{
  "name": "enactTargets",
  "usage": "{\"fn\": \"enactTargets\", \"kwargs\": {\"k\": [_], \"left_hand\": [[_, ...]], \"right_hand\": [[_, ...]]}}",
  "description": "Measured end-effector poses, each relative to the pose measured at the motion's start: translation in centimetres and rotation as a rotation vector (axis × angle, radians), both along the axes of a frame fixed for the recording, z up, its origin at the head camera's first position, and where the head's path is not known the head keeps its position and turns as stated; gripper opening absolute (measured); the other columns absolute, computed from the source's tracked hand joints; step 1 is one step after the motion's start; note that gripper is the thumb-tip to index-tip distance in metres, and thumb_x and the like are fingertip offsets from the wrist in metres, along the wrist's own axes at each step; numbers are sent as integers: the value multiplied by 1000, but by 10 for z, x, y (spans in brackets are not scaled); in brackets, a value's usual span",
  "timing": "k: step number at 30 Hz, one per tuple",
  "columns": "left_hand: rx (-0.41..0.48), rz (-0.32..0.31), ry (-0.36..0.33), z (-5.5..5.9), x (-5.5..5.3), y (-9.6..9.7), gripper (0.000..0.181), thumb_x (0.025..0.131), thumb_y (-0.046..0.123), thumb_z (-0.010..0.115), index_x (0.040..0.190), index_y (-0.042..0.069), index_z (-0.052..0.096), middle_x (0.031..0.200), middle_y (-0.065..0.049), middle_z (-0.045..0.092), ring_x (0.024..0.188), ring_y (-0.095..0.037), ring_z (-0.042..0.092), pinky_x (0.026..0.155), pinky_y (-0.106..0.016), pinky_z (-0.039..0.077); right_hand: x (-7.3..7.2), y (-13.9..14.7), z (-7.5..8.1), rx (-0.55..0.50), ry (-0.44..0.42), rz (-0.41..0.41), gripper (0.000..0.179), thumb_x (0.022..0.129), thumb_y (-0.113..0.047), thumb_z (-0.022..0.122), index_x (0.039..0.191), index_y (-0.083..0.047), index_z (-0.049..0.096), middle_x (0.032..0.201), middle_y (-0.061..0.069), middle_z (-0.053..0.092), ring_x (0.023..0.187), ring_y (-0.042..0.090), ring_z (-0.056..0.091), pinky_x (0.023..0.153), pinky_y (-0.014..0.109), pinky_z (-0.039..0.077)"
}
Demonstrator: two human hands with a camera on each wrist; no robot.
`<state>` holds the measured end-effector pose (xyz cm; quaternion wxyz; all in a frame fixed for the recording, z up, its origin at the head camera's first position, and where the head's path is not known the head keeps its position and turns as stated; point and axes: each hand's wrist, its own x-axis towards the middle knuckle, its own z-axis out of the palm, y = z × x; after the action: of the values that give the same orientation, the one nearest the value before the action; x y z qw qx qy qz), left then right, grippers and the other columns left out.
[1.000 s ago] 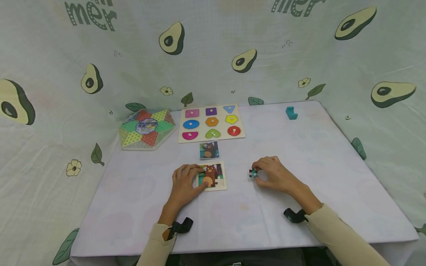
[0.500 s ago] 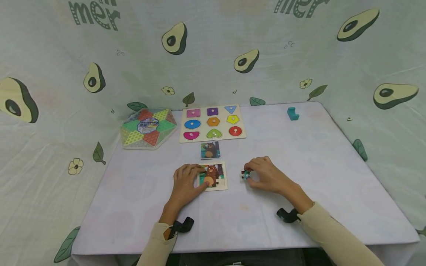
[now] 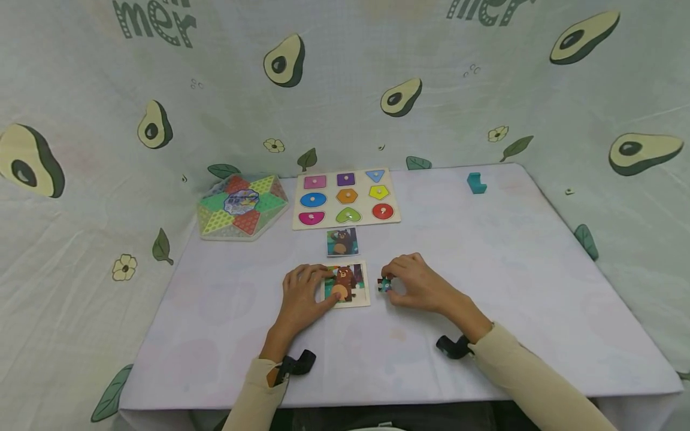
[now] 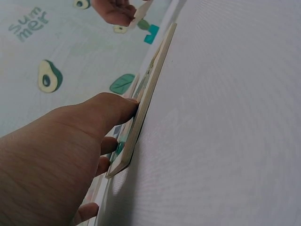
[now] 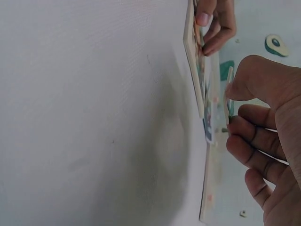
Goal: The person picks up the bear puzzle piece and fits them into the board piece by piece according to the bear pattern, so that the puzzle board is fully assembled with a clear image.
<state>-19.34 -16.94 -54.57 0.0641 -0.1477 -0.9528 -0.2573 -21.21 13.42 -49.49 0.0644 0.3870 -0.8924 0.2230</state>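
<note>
On the table lies a small wooden jigsaw puzzle board point(image 3: 365, 299) with a brown bear picture; white gaps show at its lower right. My left hand point(image 3: 303, 297) rests on the board's left part, thumb and fingertips pressing on its face and hiding some of it. Just right of the board, my right hand point(image 3: 417, 284) pinches a teal jigsaw piece point(image 3: 384, 285) between thumb and fingers. In the right wrist view the thin piece point(image 5: 229, 99) is seen edge-on, held above the table, apart from the board.
A square bear picture point(image 3: 342, 242) lies just beyond the board. Behind it is a wooden shape puzzle point(image 3: 396, 217) with coloured shapes. A clear hexagonal box point(image 3: 242, 206) of coloured triangles stands at the back left, and a teal block point(image 3: 477, 183) at the back right.
My right hand has moved left with the jigsaw piece, bringing it close to the board's right edge. My left hand stays on the board.
</note>
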Motion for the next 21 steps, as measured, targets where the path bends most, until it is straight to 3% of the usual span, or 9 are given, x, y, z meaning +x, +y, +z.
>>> {"fn": "enactTargets", "kwargs": {"k": [21], "left_hand": [[-4, -11, 13, 0, -1, -1, 52, 87, 55, 70, 128, 22, 65, 140, 0, 52, 138, -32, 31, 112, -57, 14]], "right_hand": [[-3, -33, -8, 52, 4, 60, 32, 83, -26, 75, 111, -10, 70, 102, -3, 66, 96, 14, 56, 93, 38, 39]]}}
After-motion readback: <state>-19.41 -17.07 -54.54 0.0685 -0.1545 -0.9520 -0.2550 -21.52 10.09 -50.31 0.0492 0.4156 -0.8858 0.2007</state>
